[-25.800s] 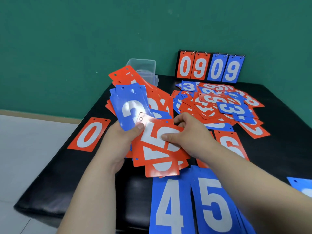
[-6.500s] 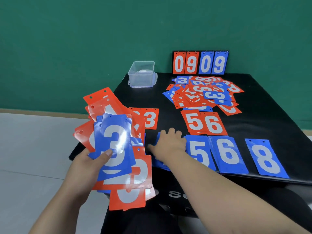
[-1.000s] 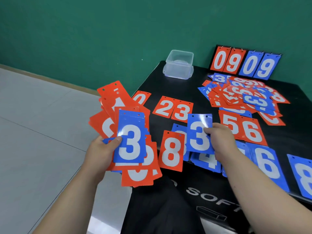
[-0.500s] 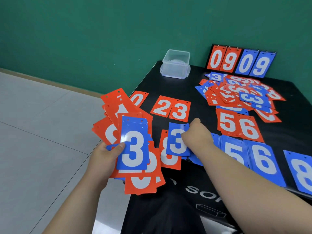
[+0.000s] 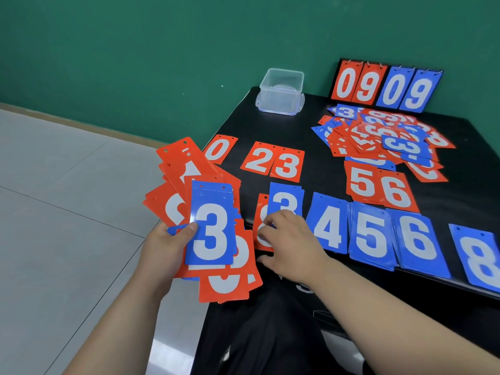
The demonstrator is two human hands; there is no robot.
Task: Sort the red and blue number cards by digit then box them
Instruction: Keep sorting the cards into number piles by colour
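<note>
My left hand (image 5: 165, 247) grips a fanned stack of red and blue cards (image 5: 189, 185), with a blue 3 (image 5: 211, 228) on top. My right hand (image 5: 290, 239) rests with relaxed fingers on a blue 3 card (image 5: 286, 197) that lies on the black table (image 5: 270, 125), partly over a red 8 card (image 5: 262, 212). Sorted cards lie in rows: red 0 (image 5: 219, 148), red 2 (image 5: 259, 158), red 3 (image 5: 287, 165), red 5 (image 5: 362, 182), red 6 (image 5: 395, 191), blue 4 (image 5: 328, 226), blue 5 (image 5: 371, 234), blue 6 (image 5: 420, 242), blue 8 (image 5: 479, 259).
A loose pile of mixed cards (image 5: 384, 139) lies at the back right. A clear plastic box (image 5: 281, 90) stands at the table's far left corner, and a flip scoreboard (image 5: 384, 85) reading 0909 leans against the green wall. Grey floor tiles lie to the left.
My right hand carried a blue 3 card down and laid it on the table beside the blue 4, over the red 8. The left hand's stack stayed put.
</note>
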